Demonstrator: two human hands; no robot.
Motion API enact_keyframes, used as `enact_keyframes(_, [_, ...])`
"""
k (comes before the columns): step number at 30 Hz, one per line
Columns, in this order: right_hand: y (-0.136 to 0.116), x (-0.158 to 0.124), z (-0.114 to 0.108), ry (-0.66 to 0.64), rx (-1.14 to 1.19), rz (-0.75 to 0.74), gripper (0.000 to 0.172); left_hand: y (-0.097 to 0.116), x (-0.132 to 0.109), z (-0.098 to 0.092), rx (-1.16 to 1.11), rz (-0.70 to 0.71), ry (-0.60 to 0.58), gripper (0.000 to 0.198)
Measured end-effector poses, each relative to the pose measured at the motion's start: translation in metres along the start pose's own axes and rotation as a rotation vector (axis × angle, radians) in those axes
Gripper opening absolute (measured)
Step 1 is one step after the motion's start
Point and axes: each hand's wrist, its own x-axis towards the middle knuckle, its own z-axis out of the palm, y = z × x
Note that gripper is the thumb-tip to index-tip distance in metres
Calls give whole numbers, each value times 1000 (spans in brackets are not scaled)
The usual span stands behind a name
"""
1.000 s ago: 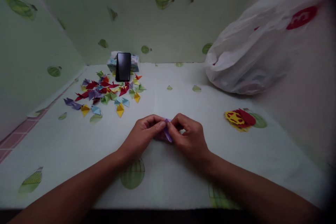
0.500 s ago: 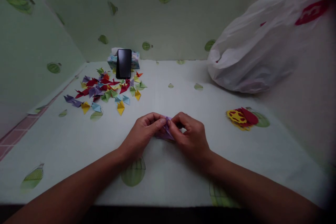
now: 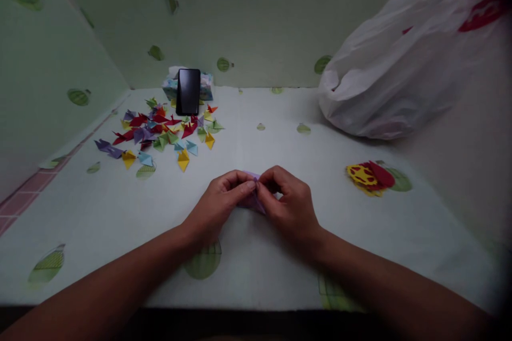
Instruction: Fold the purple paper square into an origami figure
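Note:
A small folded piece of purple paper (image 3: 253, 203) is held between my two hands at the middle of the table, partly covered by the fingers. My left hand (image 3: 226, 196) pinches its left side, thumb on top and fingers behind. On the other side, my right hand (image 3: 288, 200) grips the paper between thumb and curled forefinger. The two thumbs nearly meet at the paper's centre. Beyond my left hand lies a loose pile of folded paper cranes (image 3: 160, 132) in red, purple, green, yellow, blue and orange.
A black phone (image 3: 188, 92) leans upright against a tissue box (image 3: 207, 87) behind the cranes. At the right stand a big white plastic bag (image 3: 372, 80) and, nearer, some red and yellow cut-out pieces (image 3: 366, 176). Balloon-patterned covering lies on the table (image 3: 256, 272) and walls.
The view has shifted slightly. Both hands stay on the purple paper, with the thumbs pressed a little closer together at its centre.

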Motion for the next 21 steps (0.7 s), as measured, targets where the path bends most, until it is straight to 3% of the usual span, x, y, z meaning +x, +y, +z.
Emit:
enact_keyframes(13, [-1,2,1,-25,97,89,10,3,-2,0,72,65,38,11])
enact_keyframes(21, [0,0,1,-24,75,62,11,2,-1,2,-23,28,31,16])
